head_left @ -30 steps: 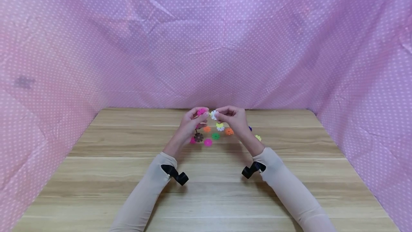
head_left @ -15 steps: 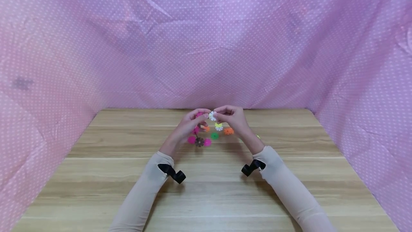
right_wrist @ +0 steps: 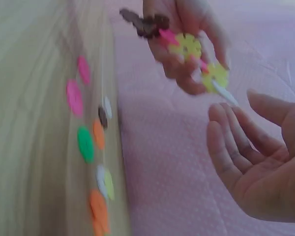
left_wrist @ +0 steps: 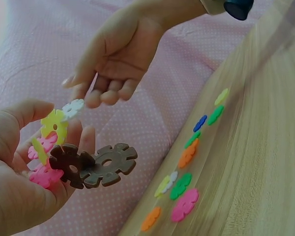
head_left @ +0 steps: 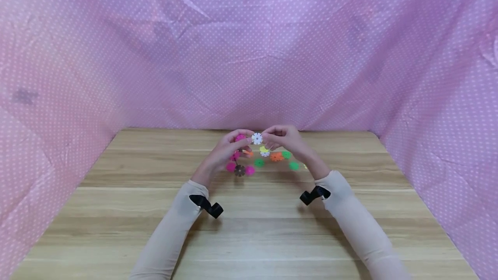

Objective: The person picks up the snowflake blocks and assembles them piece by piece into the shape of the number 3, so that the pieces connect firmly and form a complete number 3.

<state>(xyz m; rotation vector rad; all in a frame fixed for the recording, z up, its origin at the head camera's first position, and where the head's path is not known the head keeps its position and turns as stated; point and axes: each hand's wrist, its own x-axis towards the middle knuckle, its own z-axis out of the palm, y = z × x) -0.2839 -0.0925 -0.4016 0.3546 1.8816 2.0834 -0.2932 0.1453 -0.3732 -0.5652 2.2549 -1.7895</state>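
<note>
My left hand [head_left: 223, 152] grips a chain of interlocking flower-shaped plastic discs, raised above the table. In the left wrist view the chain shows brown discs [left_wrist: 120, 173], pink discs [left_wrist: 43, 177], a yellow disc [left_wrist: 50, 119] and, at its end, a white disc [left_wrist: 73, 109]. The left thumb lies against the yellow disc beside the white one. My right hand [head_left: 289, 141] is close to the white disc. In the right wrist view its fingers are loosely bent, with nothing between them, a small gap from the white disc. Part of the chain is hidden behind the left fingers.
Several loose discs lie on the wooden table [head_left: 249, 228] beneath the hands: a green disc [left_wrist: 181, 186], a pink disc [left_wrist: 185, 205], an orange disc [left_wrist: 189, 153] and a blue disc [left_wrist: 200, 123] among them. Pink dotted cloth [head_left: 249, 55] surrounds the table.
The right hand has let go of the white disc and drawn slightly right. The white disc now stays on the chain in the left hand, which has shifted slightly left.
</note>
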